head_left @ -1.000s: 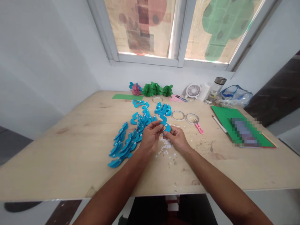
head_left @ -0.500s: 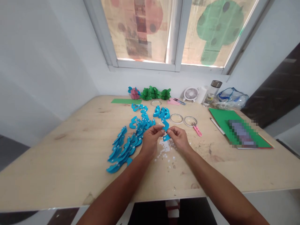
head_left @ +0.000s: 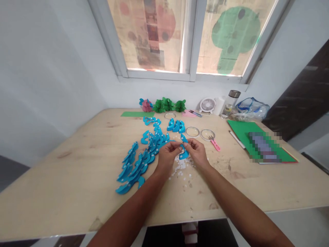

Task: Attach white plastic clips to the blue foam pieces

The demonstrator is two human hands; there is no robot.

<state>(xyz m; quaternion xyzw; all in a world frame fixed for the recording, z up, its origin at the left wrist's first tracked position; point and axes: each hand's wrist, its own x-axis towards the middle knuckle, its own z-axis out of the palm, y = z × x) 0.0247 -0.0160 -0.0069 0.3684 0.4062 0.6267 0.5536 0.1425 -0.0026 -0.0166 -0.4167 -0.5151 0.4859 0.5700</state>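
Note:
A curved blue paper cutout (head_left: pixel 184 156) with small white squares on it is held up between my two hands. My left hand (head_left: pixel 167 155) is closed in a pinch at its left side. On its right side, my right hand (head_left: pixel 197 151) grips it between thumb and fingers. White paper scraps (head_left: pixel 181 165) lie scattered on the table just below. Left of my hands, a long overlapping pile of similar blue cutouts (head_left: pixel 140 164) bears small white squares. A smaller group of blue cutouts (head_left: pixel 176 126) sits beyond my fingers.
Tape rolls (head_left: pixel 192 132) and pink-handled snips (head_left: pixel 215 144) lie right of centre on the wooden table (head_left: pixel 77 178). Along the back stand green paper shapes (head_left: pixel 168 104), a white fan (head_left: pixel 207 105) and a bottle (head_left: pixel 230 104). A green sheet (head_left: pixel 240 132) lies at right.
The blue cutout has turned and shifted slightly in my fingers, with its lower end showing more now. My hands stay close together. The whole view has tilted slightly upward.

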